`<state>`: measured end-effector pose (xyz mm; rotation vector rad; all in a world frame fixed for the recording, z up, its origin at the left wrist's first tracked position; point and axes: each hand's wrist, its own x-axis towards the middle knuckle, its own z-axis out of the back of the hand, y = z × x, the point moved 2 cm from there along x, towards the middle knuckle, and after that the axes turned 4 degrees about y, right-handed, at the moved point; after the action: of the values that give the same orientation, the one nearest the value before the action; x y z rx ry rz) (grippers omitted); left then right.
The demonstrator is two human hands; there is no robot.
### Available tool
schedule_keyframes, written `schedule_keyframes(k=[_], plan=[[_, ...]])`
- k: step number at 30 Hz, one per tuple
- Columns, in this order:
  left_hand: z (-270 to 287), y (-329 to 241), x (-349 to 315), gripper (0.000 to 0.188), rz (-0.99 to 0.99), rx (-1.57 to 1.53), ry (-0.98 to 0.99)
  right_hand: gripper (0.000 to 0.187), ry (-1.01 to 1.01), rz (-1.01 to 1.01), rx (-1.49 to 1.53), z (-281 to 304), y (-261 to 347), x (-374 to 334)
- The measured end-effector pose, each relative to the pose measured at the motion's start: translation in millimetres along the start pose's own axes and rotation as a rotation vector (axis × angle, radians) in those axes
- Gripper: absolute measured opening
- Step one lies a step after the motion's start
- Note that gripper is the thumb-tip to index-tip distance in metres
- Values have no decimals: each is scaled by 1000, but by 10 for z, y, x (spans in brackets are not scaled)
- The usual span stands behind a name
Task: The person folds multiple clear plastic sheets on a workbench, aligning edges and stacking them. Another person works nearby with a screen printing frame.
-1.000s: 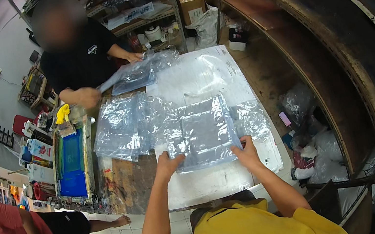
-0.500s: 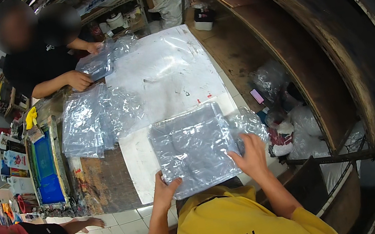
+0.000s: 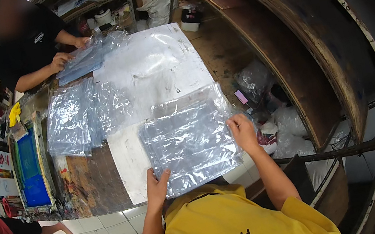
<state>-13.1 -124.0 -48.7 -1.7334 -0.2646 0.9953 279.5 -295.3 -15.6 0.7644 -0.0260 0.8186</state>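
On a white-topped worktable [image 3: 155, 75], a stack of clear plastic sleeves [image 3: 189, 144] lies between two bare hands.
Nearly square, its long axis uncertain, the stack sits just ahead; both hands touch it. The left hand [image 3: 158, 185] clasps the near left edge, thumb on top; the right hand [image 3: 243, 132], fingers curled, meets the right edge, its grip unclear. Left fingers are hidden; glare obscures the layers.

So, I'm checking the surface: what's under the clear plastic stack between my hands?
White board shows past the far and left edges of the plastic stack; what lies beneath it is covered.
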Motion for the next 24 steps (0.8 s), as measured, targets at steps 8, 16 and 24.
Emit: schedule_keyframes(k=[8,16,24], plan=[[-209,-122,-163,86,-203,304,-129,22,-36,-311,529,335,-529,956],[-278,-95,-130,85,-140,144,-190,27,408,-274,316,-674,-1232,2119],[-447,-220,-265,82,-77,195,-289,28,619,-77,378,-1000,-1308,2388]])
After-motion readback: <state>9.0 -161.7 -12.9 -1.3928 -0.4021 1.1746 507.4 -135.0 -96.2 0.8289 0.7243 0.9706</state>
